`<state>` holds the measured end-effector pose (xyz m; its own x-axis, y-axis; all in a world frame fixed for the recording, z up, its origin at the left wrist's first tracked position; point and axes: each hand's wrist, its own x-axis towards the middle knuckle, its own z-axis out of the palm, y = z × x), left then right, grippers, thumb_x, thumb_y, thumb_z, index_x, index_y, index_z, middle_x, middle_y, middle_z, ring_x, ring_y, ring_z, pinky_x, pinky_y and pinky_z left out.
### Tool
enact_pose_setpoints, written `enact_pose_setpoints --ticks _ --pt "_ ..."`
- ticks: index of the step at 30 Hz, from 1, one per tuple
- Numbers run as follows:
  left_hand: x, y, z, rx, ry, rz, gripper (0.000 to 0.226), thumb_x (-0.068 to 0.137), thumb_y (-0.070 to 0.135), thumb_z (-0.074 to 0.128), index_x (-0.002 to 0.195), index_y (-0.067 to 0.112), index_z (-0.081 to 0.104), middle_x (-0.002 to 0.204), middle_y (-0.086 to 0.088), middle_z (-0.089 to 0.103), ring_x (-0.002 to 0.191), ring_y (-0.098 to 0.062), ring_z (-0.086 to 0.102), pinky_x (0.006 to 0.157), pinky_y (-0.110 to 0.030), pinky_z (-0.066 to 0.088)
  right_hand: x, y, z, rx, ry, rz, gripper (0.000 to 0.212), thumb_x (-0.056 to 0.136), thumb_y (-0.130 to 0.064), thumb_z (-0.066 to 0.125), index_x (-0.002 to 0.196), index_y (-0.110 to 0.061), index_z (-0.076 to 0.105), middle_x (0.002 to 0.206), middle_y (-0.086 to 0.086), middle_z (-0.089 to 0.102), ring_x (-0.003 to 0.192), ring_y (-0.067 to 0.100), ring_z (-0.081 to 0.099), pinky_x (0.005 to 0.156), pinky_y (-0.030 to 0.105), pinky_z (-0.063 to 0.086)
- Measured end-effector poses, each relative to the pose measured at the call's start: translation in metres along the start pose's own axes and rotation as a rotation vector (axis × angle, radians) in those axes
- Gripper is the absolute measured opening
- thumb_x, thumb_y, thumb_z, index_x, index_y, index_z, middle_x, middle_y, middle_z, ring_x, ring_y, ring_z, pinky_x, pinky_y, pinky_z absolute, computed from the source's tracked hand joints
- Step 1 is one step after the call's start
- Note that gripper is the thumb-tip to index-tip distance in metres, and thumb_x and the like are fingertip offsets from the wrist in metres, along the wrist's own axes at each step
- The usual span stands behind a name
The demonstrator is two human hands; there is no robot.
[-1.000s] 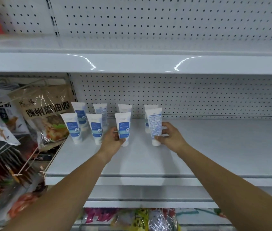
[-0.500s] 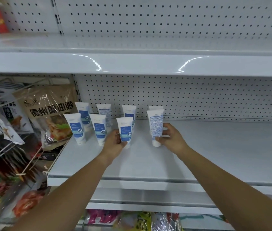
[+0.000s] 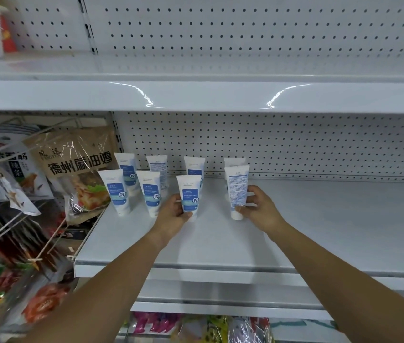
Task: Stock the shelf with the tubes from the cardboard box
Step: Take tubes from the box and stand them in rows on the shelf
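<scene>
left hand (image 3: pixel 171 217) clamped round blue-label tube (image 3: pixel 189 194), right hand (image 3: pixel 261 209) round text-side tube (image 3: pixel 237 188), open shelf (image 3: pixel 344 219) rightward

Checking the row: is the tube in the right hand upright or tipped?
Upright: the tube stands cap-down on the shelf, right hand gripping it.

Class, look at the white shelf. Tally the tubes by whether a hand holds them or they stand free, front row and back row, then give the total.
Held tubes: 2, the left-hand tube gripped by the left hand, the right-hand tube by the right hand
Free front-row tubes: 2
Free back-row tubes: 4
Total: 8
</scene>
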<state>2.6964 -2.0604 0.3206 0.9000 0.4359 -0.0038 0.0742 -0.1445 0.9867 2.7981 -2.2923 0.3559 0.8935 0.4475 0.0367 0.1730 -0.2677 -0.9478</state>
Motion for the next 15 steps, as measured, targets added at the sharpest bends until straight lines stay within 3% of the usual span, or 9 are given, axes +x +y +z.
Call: enact_pose_setpoints --ticks 3,8,15 --pt "0.0 0.001 -0.002 0.011 -0.006 -0.011 0.041 0.087 -0.007 0.067 0.12 0.012 0.052 0.109 0.003 0.069 0.1 -0.01 0.066 0.086 -0.019 0.05 0.0 0.001 0.002 -0.005 -0.003 0.0 0.05 0.082 -0.011 0.077 0.124 -0.018 0.052 0.112 0.002 0.065 0.101 0.019 0.063 0.08 0.027 0.049" --pt "-0.001 0.003 -0.005 0.06 -0.029 -0.021 0.039 0.086 -0.001 0.071 0.121 0.009 0.058 0.116 -0.004 0.07 0.108 -0.02 0.067 0.097 -0.033 0.051 -0.004 -0.001 0.004 0.018 0.012 -0.006 0.047 0.082 -0.007 0.076 0.121 -0.017 0.054 0.109 0.003 0.066 0.1 0.021 0.063 0.08 0.027 0.05" --pt "-0.013 0.002 -0.008 0.031 -0.093 -0.002 0.051 0.079 -0.011 0.072 0.124 0.009 0.061 0.118 -0.004 0.071 0.11 -0.016 0.067 0.089 -0.02 0.053 -0.009 -0.009 0.0 0.018 0.008 -0.024 0.049 0.082 -0.008 0.076 0.124 -0.015 0.053 0.114 0.004 0.064 0.099 0.018 0.063 0.077 0.024 0.049"
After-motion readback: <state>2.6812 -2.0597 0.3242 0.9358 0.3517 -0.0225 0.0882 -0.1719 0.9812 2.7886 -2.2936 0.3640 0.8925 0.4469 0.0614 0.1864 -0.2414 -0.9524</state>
